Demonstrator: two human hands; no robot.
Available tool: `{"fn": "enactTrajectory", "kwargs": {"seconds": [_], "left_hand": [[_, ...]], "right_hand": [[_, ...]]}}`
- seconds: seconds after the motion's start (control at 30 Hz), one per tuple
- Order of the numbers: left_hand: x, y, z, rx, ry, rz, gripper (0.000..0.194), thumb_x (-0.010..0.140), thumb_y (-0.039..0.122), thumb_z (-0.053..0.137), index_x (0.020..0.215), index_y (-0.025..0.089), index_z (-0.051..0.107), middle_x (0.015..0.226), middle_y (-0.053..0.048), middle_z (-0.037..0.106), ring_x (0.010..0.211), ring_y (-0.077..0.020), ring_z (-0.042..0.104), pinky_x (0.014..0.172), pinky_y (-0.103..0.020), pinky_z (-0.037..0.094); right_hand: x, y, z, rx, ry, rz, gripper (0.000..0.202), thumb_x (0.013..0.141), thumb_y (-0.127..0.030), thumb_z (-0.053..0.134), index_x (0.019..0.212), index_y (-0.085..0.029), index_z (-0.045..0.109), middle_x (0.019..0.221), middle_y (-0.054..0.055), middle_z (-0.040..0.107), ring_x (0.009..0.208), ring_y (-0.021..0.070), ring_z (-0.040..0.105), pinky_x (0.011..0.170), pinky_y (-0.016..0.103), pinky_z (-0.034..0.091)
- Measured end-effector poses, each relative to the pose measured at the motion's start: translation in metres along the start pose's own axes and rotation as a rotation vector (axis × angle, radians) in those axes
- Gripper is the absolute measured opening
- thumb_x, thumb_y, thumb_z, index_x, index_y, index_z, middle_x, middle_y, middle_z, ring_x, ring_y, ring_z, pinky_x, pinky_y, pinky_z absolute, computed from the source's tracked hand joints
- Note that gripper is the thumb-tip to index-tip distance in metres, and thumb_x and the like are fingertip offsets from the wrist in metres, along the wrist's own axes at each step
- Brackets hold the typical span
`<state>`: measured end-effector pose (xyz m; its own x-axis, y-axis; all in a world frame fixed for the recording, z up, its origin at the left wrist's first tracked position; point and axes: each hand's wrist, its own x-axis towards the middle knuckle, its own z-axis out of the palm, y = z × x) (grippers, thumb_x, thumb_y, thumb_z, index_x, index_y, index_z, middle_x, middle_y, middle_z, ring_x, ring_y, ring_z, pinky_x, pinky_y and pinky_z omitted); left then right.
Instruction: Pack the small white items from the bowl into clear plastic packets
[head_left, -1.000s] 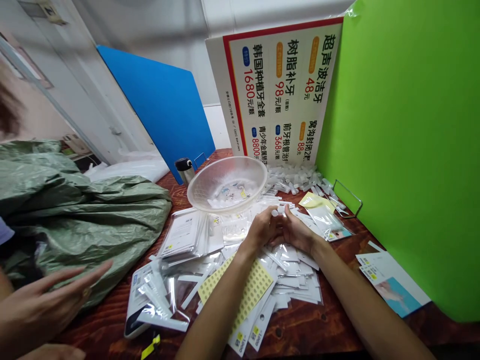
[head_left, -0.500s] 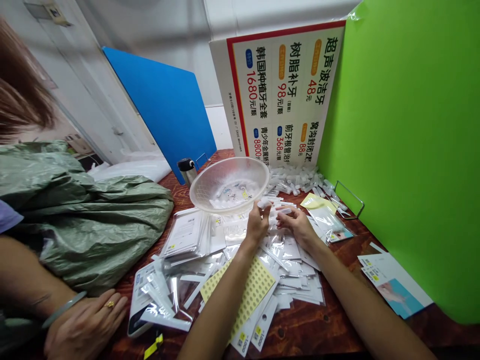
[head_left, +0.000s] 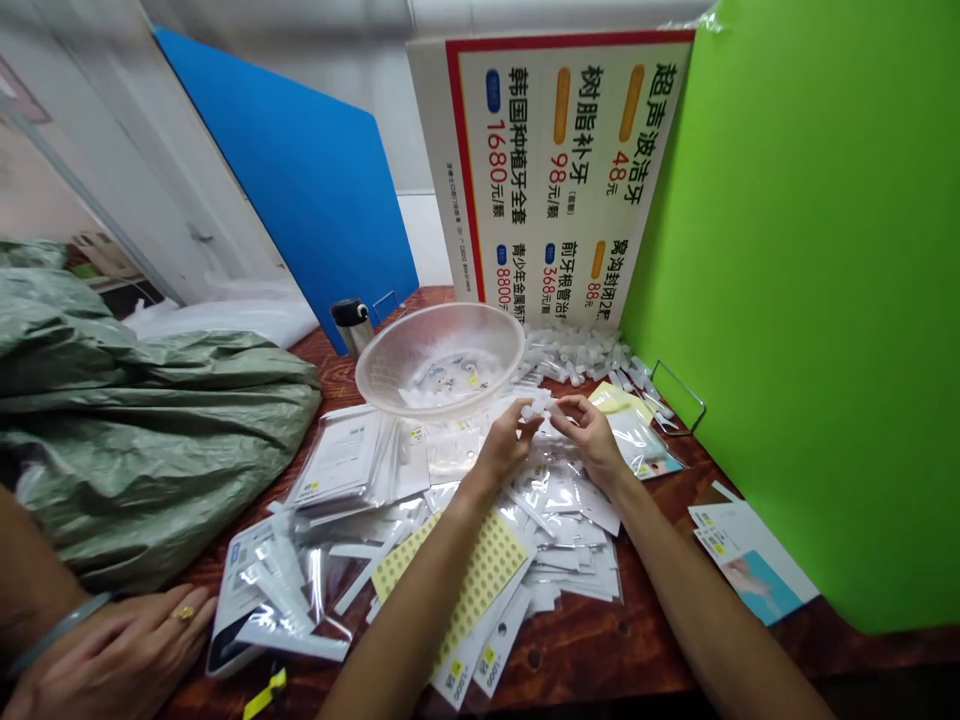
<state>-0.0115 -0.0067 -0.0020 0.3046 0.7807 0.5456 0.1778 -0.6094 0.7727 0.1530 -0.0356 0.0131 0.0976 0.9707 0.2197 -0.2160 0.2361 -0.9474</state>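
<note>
My left hand and my right hand meet in front of the clear plastic basin, over a spread of packets and cards. Between the fingertips of both hands is a small white translucent piece; its exact shape is too small to tell. My left fingers pinch its left side, and my right thumb and fingers close on its right side. A sheet of round yellow stickers lies under my left forearm. Many small white pieces are heaped behind my hands.
Another person's hand rests at the lower left by a green sack. A steel bottle stands left of the basin. Blue, white and green boards rise behind and at right. Cards lie at right.
My hands have come closer together, and my right fingers now meet the piece at my left fingertips. The whole view has shifted, so the scene sits further left and slightly higher.
</note>
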Motion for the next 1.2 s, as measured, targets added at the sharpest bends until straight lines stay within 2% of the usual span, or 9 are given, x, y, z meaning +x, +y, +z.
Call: {"fn": "enactTrajectory", "kwargs": {"seconds": [0.17,0.37,0.57,0.63,0.73,0.8,0.9,1.0,1.2], "left_hand": [[-0.001,0.001,-0.001,0.028,-0.06,-0.023,0.026,0.095,0.023,0.055,0.12,0.02,0.056,0.099,-0.005,0.07,0.085,-0.0173,0.069,0.08,-0.029,0.056],[-0.001,0.007,-0.004,-0.021,-0.142,-0.018,0.031,0.094,0.028,0.059,0.123,0.02,0.055,0.107,-0.006,0.07,0.09,-0.0183,0.068,0.081,-0.028,0.055],[0.0,0.011,-0.007,0.076,-0.044,-0.037,0.023,0.095,0.034,0.059,0.114,0.021,0.06,0.1,-0.004,0.073,0.089,-0.0201,0.071,0.082,-0.03,0.055],[0.0,0.012,-0.007,0.116,0.001,0.017,0.023,0.096,0.032,0.058,0.117,0.023,0.06,0.109,-0.006,0.074,0.102,-0.0228,0.071,0.09,-0.033,0.055],[0.001,0.014,-0.007,0.134,-0.027,0.176,0.021,0.099,0.026,0.054,0.119,0.024,0.059,0.136,-0.009,0.065,0.138,-0.0255,0.051,0.112,-0.045,0.043],[0.001,0.014,-0.006,0.171,-0.1,0.254,0.018,0.099,0.022,0.053,0.116,0.024,0.059,0.148,-0.01,0.056,0.149,-0.0253,0.035,0.121,-0.054,0.029],[0.001,0.013,-0.005,0.226,-0.22,0.287,0.021,0.097,0.017,0.053,0.115,0.024,0.059,0.154,-0.011,0.047,0.153,-0.0255,0.024,0.124,-0.06,0.019],[0.0,0.014,-0.006,0.201,-0.265,0.265,0.023,0.096,0.017,0.054,0.117,0.024,0.06,0.157,-0.01,0.043,0.155,-0.0247,0.019,0.125,-0.057,0.018],[0.0,0.017,-0.006,0.015,-0.287,0.184,0.026,0.1,0.031,0.052,0.125,0.025,0.06,0.157,-0.01,0.044,0.154,-0.0254,0.021,0.126,-0.055,0.019]], "right_hand": [[0.0,0.003,0.0,-0.156,0.038,-0.075,0.035,0.067,-0.041,0.087,0.091,-0.024,0.068,0.095,0.002,0.067,0.077,0.017,0.06,0.071,0.031,0.051],[-0.001,0.004,-0.001,-0.211,0.06,-0.17,0.018,0.071,-0.034,0.084,0.082,-0.023,0.075,0.09,0.004,0.069,0.084,0.0208,0.064,0.083,0.036,0.052],[-0.004,-0.002,0.002,-0.22,0.003,-0.209,0.017,0.074,-0.032,0.082,0.087,-0.024,0.078,0.094,0.006,0.07,0.092,0.0235,0.064,0.09,0.041,0.053],[-0.004,-0.005,0.001,-0.247,-0.018,-0.188,0.023,0.072,-0.03,0.083,0.093,-0.023,0.074,0.1,0.006,0.067,0.092,0.0223,0.064,0.088,0.04,0.054],[-0.003,-0.008,-0.003,-0.31,-0.045,-0.18,0.039,0.067,-0.026,0.085,0.102,-0.023,0.068,0.108,0.006,0.064,0.099,0.0228,0.062,0.087,0.038,0.054],[-0.003,-0.009,-0.005,-0.364,-0.101,-0.216,0.044,0.068,-0.025,0.084,0.109,-0.024,0.066,0.115,0.006,0.063,0.108,0.0242,0.059,0.091,0.038,0.052],[-0.006,-0.007,-0.004,-0.426,-0.252,-0.19,0.036,0.076,-0.023,0.075,0.111,-0.023,0.067,0.112,0.006,0.067,0.1,0.0238,0.062,0.089,0.037,0.05],[-0.009,-0.002,-0.001,-0.415,-0.314,-0.125,0.026,0.079,-0.023,0.07,0.105,-0.019,0.07,0.096,0.005,0.071,0.083,0.0225,0.062,0.078,0.035,0.05],[-0.009,-0.001,0.006,-0.335,-0.291,-0.204,0.025,0.083,-0.04,0.072,0.1,-0.022,0.07,0.109,0.008,0.069,0.102,0.0269,0.061,0.093,0.037,0.046]]}}
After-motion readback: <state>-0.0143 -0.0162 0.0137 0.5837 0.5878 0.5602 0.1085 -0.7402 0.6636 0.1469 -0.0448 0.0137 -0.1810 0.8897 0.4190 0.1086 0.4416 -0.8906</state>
